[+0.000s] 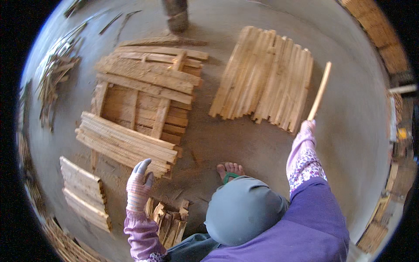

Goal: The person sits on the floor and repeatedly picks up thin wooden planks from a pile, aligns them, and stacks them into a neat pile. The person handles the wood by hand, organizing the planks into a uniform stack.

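Observation:
My right hand, reaching out at the right, is closed around one end of a thin wooden strip. The strip points away from me, to the right of a flat layer of similar wooden strips laid side by side on the floor. My left hand wears a pale glove with grey fingertips. Its fingers and thumb are apart, and it holds nothing. Just beyond it, a row of wooden strips lies across the near side of a wooden pallet.
Boards cover the pallet's far part. A smaller stack of boards lies at the left, and short wood pieces stand near my left forearm. Scrap sticks are heaped far left. A post rises behind the pallet.

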Action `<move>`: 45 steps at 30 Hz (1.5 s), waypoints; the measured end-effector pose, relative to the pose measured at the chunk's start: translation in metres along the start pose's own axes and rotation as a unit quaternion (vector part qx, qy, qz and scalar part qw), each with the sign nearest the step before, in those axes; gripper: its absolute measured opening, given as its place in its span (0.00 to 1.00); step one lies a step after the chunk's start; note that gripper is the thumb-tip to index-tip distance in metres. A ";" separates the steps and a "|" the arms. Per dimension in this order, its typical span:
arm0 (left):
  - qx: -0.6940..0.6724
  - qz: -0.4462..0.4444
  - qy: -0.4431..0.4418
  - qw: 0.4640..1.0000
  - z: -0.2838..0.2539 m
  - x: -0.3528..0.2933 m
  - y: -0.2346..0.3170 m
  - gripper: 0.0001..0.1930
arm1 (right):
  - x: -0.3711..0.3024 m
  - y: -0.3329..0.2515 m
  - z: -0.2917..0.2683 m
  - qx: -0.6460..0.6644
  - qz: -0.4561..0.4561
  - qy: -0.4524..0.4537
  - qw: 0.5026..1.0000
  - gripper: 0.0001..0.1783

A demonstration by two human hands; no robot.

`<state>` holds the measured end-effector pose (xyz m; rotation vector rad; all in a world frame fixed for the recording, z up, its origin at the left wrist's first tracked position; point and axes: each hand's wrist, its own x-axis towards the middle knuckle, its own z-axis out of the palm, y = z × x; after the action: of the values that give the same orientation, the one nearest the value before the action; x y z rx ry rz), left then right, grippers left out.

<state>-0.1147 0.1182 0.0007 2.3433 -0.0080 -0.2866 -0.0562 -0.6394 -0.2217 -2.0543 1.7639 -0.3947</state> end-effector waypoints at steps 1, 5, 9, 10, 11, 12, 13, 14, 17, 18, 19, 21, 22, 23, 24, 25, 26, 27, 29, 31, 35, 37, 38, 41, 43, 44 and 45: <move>0.008 0.004 0.007 1.000 -0.002 0.001 0.002 0.25 | -0.001 0.005 0.010 0.068 0.019 -0.002 0.997 0.19; 0.047 -0.007 0.014 0.999 -0.006 0.007 0.006 0.25 | -0.035 -0.005 0.022 -0.074 -0.017 -0.053 0.996 0.40; 0.034 -0.028 0.010 0.999 -0.007 0.009 0.003 0.24 | -0.089 -0.081 -0.016 -0.141 -0.160 0.048 0.976 0.38; 0.054 -0.012 0.012 0.998 -0.008 0.010 0.003 0.24 | -0.109 -0.110 -0.021 -0.099 -0.254 0.027 0.962 0.38; 0.053 -0.014 0.014 0.998 -0.008 0.011 0.003 0.24 | -0.131 -0.143 -0.023 -0.047 -0.340 0.013 0.939 0.39; 0.052 -0.017 0.015 0.998 -0.008 0.011 0.004 0.24 | -0.162 -0.178 -0.014 0.040 -0.462 0.008 0.886 0.40; 0.056 -0.033 0.011 0.998 -0.008 0.013 0.005 0.24 | -0.199 -0.208 -0.005 0.116 -0.538 -0.050 0.833 0.38; 0.056 -0.035 0.011 0.998 -0.008 0.012 0.007 0.26 | -0.239 -0.234 0.004 0.163 -0.586 -0.152 0.779 0.36; 0.057 0.009 0.008 0.998 -0.013 0.008 0.010 0.25 | -0.354 -0.289 0.019 0.024 -0.760 -0.294 0.579 0.42; 0.059 0.017 0.020 0.998 -0.017 0.004 0.010 0.25 | -0.383 -0.300 0.019 -0.070 -0.792 -0.249 0.553 0.44; 0.058 0.020 0.032 0.998 -0.021 -0.001 0.009 0.25 | -0.401 -0.312 0.017 -0.149 -0.767 -0.303 0.546 0.43; 0.069 0.022 0.064 0.995 -0.031 -0.012 0.005 0.24 | -0.425 -0.334 0.018 -0.202 -0.758 -0.358 0.507 0.41; 0.060 0.011 0.075 0.995 -0.034 -0.018 0.001 0.24 | -0.426 -0.336 0.015 -0.176 -0.763 -0.360 0.507 0.39; 0.050 0.000 0.085 0.995 -0.035 -0.024 -0.002 0.23 | -0.425 -0.337 0.016 -0.126 -0.764 -0.390 0.498 0.38; 0.039 -0.017 0.086 0.995 -0.035 -0.030 -0.006 0.23 | -0.419 -0.337 0.018 -0.119 -0.744 -0.401 0.520 0.37; 0.038 -0.015 0.087 0.995 -0.035 -0.034 -0.009 0.23 | -0.414 -0.336 0.021 -0.086 -0.731 -0.414 0.535 0.32; 0.035 -0.022 0.078 0.996 -0.034 -0.038 -0.013 0.23 | -0.408 -0.331 0.024 -0.008 -0.653 -0.481 0.585 0.28; 0.031 -0.026 0.067 0.997 -0.032 -0.041 -0.015 0.22 | -0.402 -0.329 0.028 0.085 -0.577 -0.548 0.600 0.27; 0.037 -0.016 0.072 0.997 -0.029 -0.041 -0.018 0.23 | -0.394 -0.326 0.034 0.219 -0.242 -0.721 0.611 0.27; 0.045 -0.004 0.073 0.996 -0.028 -0.039 -0.019 0.23 | -0.392 -0.323 0.036 0.251 -0.230 -0.738 0.583 0.27; 0.033 0.018 0.082 0.996 -0.028 -0.031 -0.018 0.23 | -0.399 -0.319 0.027 0.277 -0.179 -0.787 0.522 0.28; 0.034 0.022 0.082 0.996 -0.028 -0.029 -0.017 0.24 | -0.407 -0.314 0.020 0.287 -0.166 -0.813 0.478 0.28; 0.029 0.017 0.077 0.996 -0.027 -0.028 -0.016 0.24 | -0.411 -0.311 0.017 0.288 -0.160 -0.818 0.471 0.29; 0.016 -0.008 0.054 0.998 -0.023 -0.026 -0.011 0.25 | -0.427 -0.301 0.006 0.287 -0.116 -0.822 0.477 0.30; 0.011 -0.057 0.020 0.998 -0.022 -0.022 -0.005 0.28 | -0.440 -0.295 -0.001 0.279 -0.114 -0.865 0.400 0.30; 0.067 -0.012 0.069 0.995 -0.022 -0.021 -0.001 0.30 | -0.449 -0.291 -0.006 0.271 -0.110 -0.877 0.381 0.30; 0.124 0.010 0.104 0.987 -0.022 -0.019 0.004 0.32 | -0.458 -0.284 -0.013 0.249 -0.111 -0.889 0.368 0.30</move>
<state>-0.1280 0.1320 0.0225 2.6084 0.0353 -0.0292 0.1108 -0.1554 -0.0548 -0.8911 -0.1355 0.9056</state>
